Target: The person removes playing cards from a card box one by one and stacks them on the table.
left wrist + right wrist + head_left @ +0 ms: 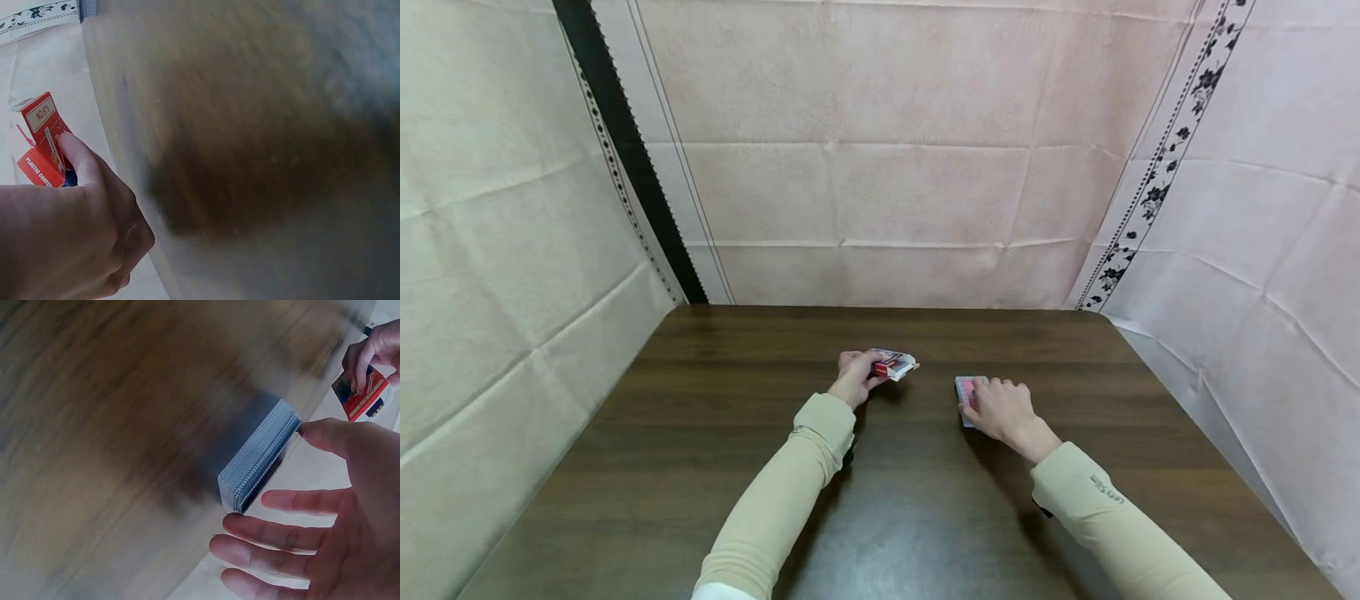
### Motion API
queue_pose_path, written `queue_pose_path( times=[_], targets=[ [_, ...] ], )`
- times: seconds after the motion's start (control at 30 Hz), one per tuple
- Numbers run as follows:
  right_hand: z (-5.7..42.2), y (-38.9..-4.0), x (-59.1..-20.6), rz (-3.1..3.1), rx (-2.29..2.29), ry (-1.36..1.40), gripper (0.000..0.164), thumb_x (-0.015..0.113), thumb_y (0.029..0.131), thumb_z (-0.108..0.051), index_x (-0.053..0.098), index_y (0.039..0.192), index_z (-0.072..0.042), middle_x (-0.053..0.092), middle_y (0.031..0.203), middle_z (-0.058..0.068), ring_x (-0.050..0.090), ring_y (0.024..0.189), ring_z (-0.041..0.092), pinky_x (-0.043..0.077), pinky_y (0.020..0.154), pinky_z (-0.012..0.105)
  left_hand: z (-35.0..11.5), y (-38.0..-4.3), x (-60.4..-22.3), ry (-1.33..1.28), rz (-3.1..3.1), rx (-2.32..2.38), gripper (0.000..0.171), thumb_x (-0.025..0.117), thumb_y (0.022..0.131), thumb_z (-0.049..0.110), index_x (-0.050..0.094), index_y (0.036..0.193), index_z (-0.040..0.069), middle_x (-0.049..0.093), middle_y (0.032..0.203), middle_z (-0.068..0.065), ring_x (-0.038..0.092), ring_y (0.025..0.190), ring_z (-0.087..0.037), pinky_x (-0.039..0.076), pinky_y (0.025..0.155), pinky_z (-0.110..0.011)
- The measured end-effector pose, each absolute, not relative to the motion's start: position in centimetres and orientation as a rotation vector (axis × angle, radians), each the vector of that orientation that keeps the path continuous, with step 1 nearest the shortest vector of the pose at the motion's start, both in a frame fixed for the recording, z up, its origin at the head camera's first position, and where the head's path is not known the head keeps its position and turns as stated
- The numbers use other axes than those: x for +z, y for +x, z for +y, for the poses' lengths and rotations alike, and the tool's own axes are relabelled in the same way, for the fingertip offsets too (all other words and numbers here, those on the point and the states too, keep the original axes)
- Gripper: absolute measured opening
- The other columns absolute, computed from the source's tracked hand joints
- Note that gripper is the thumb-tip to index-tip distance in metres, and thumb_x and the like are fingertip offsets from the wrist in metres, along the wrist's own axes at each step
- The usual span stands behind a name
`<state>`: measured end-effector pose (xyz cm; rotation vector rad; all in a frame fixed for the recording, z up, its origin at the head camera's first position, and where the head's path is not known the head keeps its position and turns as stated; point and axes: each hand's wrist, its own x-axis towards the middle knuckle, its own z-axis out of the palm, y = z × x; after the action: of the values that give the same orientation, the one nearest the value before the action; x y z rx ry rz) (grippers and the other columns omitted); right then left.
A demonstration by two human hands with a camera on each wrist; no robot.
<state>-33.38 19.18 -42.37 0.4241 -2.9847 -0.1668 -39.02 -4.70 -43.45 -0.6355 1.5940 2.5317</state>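
Observation:
My left hand [853, 377] grips a red and white playing-card box [897, 366] above the table's middle. In the left wrist view its thumb presses the red face of the box [42, 115], whose flap end stands open. A deck of playing cards [967, 390] with a pinkish back lies to the right of the box. Over the deck is my right hand [1003, 410]. The right wrist view shows its fingers extended and spread, with the thumb tip right at one corner of the deck [259, 456] and fingertips close to the opposite end.
The brown wooden table [662, 467] fills the lower view, its far edge lying beyond both hands. Pale creased cloth [880, 192] hangs behind it and along both sides. A black strip [632, 150] runs down the cloth at left, a floral border [1165, 167] at right.

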Motion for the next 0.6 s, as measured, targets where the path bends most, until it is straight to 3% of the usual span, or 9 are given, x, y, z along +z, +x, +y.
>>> queue_pose_path(
  times=[0.1,0.37,0.6],
  targets=[
    [19.2,-33.3,-42.3,-3.001,-0.156,0.422,0.042,0.059,0.090,-0.050,0.057,0.097,-0.008,0.065,0.088,0.017,0.063,0.081,0.039,0.052,0.062,0.049,-4.6,-39.1,-43.4,-0.639,1.595,2.524,0.040,0.063,0.087,-0.001,0.034,0.114,0.005,0.053,0.124,-0.027,0.062,0.099,-0.028,0.054,0.095,-0.042],
    [19.1,-33.4,-41.7,-2.998,-0.046,0.393,0.064,0.057,0.088,-0.058,0.055,0.125,-0.005,0.061,0.112,0.022,0.058,0.100,0.040,0.052,0.074,0.055,-4.5,-39.3,-43.4,-0.638,1.612,2.487,0.041,0.063,0.088,0.001,0.034,0.118,0.006,0.052,0.127,-0.026,0.062,0.103,-0.028,0.055,0.094,-0.040],
    [16.1,-33.9,-40.4,-2.939,0.333,0.713,0.067,0.056,0.091,-0.056,0.048,0.140,-0.010,0.051,0.132,0.022,0.052,0.116,0.039,0.050,0.089,0.056,-3.9,-39.0,-43.5,-0.620,1.610,2.491,0.040,0.063,0.087,0.000,0.035,0.115,0.005,0.053,0.122,-0.026,0.062,0.097,-0.027,0.054,0.095,-0.041]
  ],
)
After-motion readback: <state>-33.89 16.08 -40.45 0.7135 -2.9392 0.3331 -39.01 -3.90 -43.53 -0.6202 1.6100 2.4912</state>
